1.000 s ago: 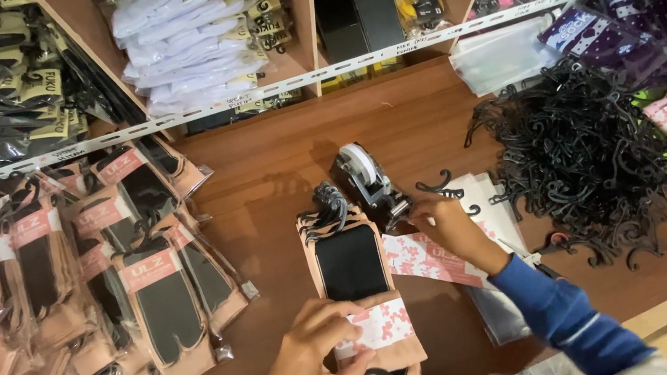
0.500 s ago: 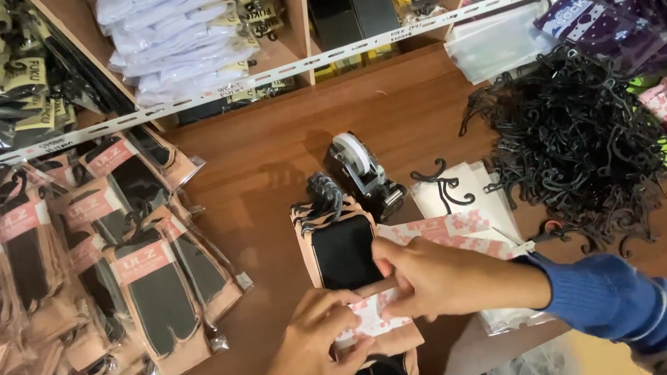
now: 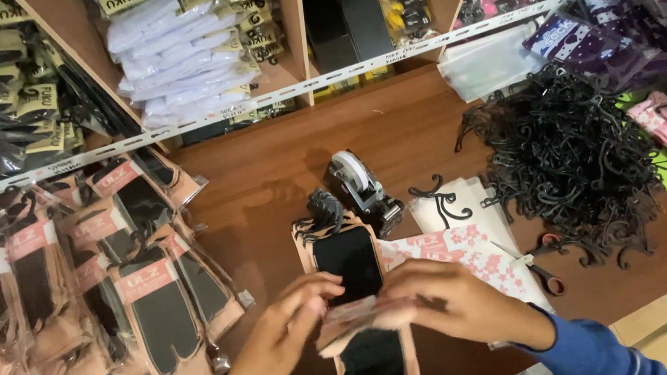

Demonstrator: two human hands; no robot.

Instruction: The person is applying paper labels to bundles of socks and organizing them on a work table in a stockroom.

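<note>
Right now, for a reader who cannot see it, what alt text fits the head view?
Two bare hands, left hand and right hand, press a pink patterned band around a black-and-tan sock pack on a brown wooden table. Finished packs pile at left; black plastic hooks, scissors and a label gun lie beyond.

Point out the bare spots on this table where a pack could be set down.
Bare wood runs below the shelf edge, between the sock packs and the hook pile, behind the label gun. Crowded: left side, right side, and around both hands.
</note>
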